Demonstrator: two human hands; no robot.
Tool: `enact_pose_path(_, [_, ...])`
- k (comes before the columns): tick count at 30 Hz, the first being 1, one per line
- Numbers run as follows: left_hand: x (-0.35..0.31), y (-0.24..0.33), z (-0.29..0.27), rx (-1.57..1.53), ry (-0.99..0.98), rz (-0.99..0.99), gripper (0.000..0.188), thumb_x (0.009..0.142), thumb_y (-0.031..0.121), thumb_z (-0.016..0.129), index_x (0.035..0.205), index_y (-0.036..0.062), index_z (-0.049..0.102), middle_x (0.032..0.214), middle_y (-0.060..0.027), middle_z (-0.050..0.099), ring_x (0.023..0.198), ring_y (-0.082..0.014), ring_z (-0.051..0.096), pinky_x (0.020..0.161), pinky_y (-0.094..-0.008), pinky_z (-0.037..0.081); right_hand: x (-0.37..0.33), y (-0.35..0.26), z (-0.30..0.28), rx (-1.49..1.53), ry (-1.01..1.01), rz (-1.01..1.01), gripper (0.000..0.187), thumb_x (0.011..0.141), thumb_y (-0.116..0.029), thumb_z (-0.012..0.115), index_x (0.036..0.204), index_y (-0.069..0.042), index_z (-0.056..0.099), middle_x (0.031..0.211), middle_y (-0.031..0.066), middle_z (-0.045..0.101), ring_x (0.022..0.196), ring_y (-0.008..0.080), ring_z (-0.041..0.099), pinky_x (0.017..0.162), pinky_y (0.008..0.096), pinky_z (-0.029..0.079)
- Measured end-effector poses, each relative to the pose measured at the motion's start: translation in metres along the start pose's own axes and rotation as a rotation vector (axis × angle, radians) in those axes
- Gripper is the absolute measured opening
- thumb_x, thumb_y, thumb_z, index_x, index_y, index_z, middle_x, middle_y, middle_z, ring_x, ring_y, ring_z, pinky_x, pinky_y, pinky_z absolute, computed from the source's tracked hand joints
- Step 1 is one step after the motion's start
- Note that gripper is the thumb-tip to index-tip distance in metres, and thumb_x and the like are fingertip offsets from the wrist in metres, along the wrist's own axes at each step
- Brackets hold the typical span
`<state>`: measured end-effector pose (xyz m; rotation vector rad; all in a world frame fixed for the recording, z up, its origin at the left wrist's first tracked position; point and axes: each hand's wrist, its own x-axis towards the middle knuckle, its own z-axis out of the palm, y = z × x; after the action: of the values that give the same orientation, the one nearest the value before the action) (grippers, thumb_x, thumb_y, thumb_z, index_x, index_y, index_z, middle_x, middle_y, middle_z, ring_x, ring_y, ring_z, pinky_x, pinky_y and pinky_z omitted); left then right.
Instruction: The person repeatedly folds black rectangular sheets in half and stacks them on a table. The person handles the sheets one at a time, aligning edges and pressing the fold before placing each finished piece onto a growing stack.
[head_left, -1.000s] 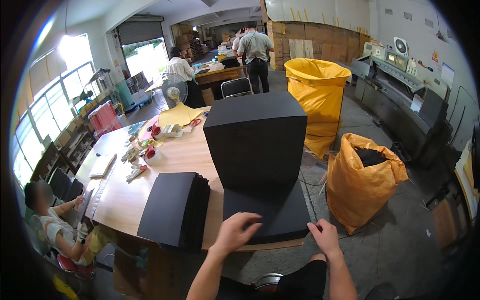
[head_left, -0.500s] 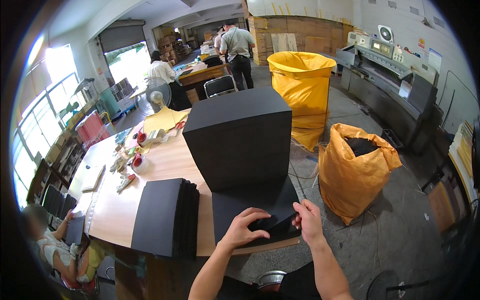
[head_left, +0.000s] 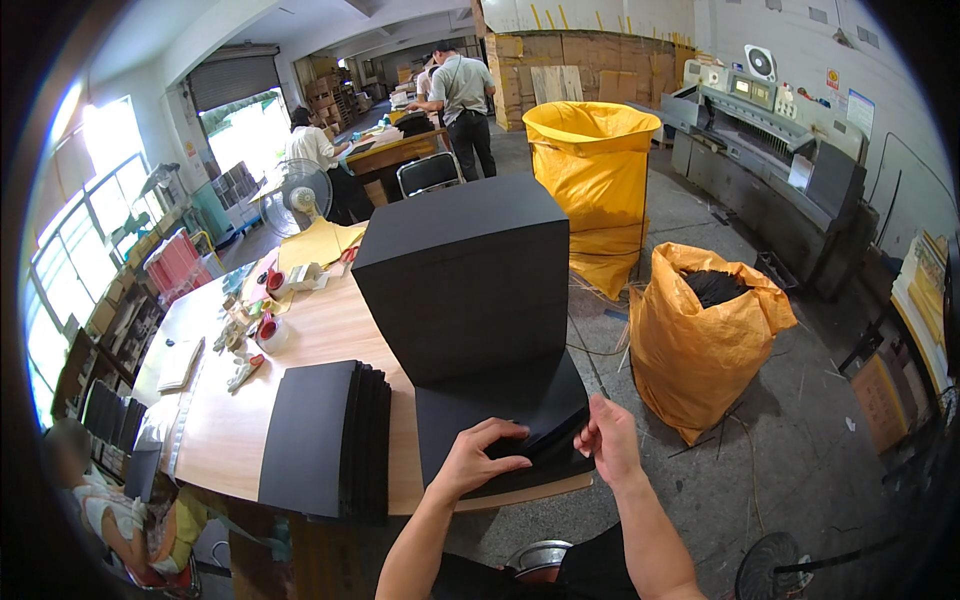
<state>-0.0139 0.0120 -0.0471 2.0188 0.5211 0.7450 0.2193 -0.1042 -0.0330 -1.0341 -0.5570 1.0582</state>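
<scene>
A low pile of black card sheets (head_left: pixel 490 400) lies at the table's near right edge. My left hand (head_left: pixel 485 458) is bent round the near side of its top sheets, thumb apart from the curled fingers. Those sheets are bowed upward between my hands. At the pile's right edge my right hand (head_left: pixel 608 438) is closed, fingertips pinched at the sheets' raised edge; exactly how many sheets it has is hidden. Directly behind rises a tall block of black card (head_left: pixel 465 280). To the left stands a shorter stack of black card (head_left: pixel 310 435), its layers slightly staggered.
Tape rolls (head_left: pixel 270 333) and small tools lie on the wooden table (head_left: pixel 225 430). Two yellow-orange sacks (head_left: pixel 590 190), (head_left: pixel 705 350) stand on the floor to the right. A person sits at the lower left; others work at a far table. A fan (head_left: pixel 300 195) stands behind.
The bowed sheets' right edge has come down and curves more tightly. My right hand has shifted slightly left and down. The whole view has moved a little.
</scene>
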Motion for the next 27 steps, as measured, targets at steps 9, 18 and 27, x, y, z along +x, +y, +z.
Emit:
enact_pose_path(9, [-0.001,0.015,0.000,-0.086,0.000,-0.041,0.088,0.094,0.005,0.083,0.171,0.0137,0.043,0.154,-0.0177,0.065,0.124,-0.0268,0.071,0.114,-0.0412,0.053,0.001,-0.004,0.005,-0.172,-0.004,-0.003,0.038,0.109,-0.027,0.069,0.078,-0.012,0.051,0.065,-0.0042,0.050,0.058,0.0073,0.058,0.051,0.0244,0.042])
enact_pose_path(18, [0.000,0.014,0.001,0.137,-0.025,0.020,0.043,0.094,0.018,0.086,0.136,0.0204,0.078,0.147,-0.0222,0.064,0.130,-0.0393,0.069,0.107,-0.0419,0.057,0.005,-0.008,0.003,-0.140,0.005,0.029,0.042,0.109,-0.025,0.068,0.073,-0.013,0.052,0.061,-0.0022,0.054,0.052,0.0110,0.059,0.048,0.0261,0.043])
enact_pose_path(27, [-0.001,0.016,0.001,0.061,0.001,0.013,0.057,0.088,0.027,0.095,0.141,0.0176,0.075,0.145,-0.0189,0.065,0.131,-0.0354,0.068,0.104,-0.0407,0.059,0.004,0.003,-0.004,-0.024,-0.018,-0.034,0.042,0.109,-0.027,0.069,0.073,-0.013,0.053,0.061,-0.0019,0.055,0.052,0.0136,0.061,0.047,0.0275,0.044])
